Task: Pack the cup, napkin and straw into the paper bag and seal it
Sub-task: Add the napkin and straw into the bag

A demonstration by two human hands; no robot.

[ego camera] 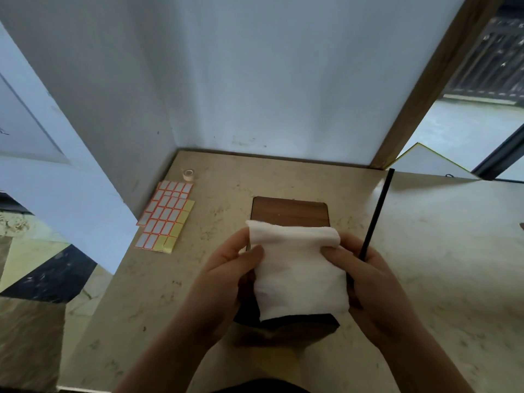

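A white napkin (297, 273) is held between both hands above the counter, its top edge curled over. My left hand (224, 276) pinches its left side. My right hand (368, 287) grips its right side and also holds a thin black straw (378, 211), which slants up and away to the right. A dark object (300, 324), possibly the paper bag, shows under the napkin and is mostly hidden. I see no cup.
A brown wooden board (289, 211) lies on the beige stone counter (453, 251) just beyond the hands. Sheets of red-bordered label stickers (166, 215) and a small tape roll (188, 175) sit at the left. Walls close the back and left.
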